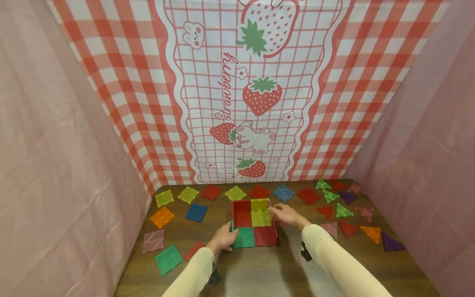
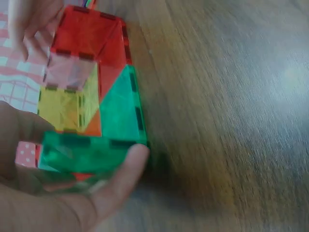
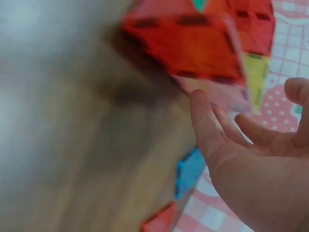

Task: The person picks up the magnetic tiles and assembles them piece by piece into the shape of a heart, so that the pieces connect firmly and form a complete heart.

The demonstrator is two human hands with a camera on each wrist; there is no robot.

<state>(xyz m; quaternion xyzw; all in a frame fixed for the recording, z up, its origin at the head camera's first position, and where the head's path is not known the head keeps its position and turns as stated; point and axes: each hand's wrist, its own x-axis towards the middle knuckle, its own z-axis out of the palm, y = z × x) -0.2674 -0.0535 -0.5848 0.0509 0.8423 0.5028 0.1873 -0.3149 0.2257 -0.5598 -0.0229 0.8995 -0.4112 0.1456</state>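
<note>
An open box of translucent magnetic tiles [image 1: 243, 238] stands on the wooden table, with red, yellow, green and pink sides. At its left side, my left hand [image 1: 224, 237] grips a green magnetic tile [image 2: 91, 152]; the thumb lies over the tile's front corner and other fingers reach its far end. Across the box, my right hand [image 1: 285, 215] touches the pink tile [image 3: 217, 93] on the right side with its fingertips. In the right wrist view the right thumb stands apart, and a red tile [image 3: 193, 46] joins the pink one. An upright yellow tile [image 1: 260, 204] is at the back.
Loose square tiles lie behind and left of the box, among them a blue tile [image 1: 196, 212] and a green tile [image 1: 168, 260]. Several triangle tiles, one an orange triangle [image 1: 371, 234], are scattered at right. A strawberry-print cloth [image 1: 252, 99] hangs behind the table.
</note>
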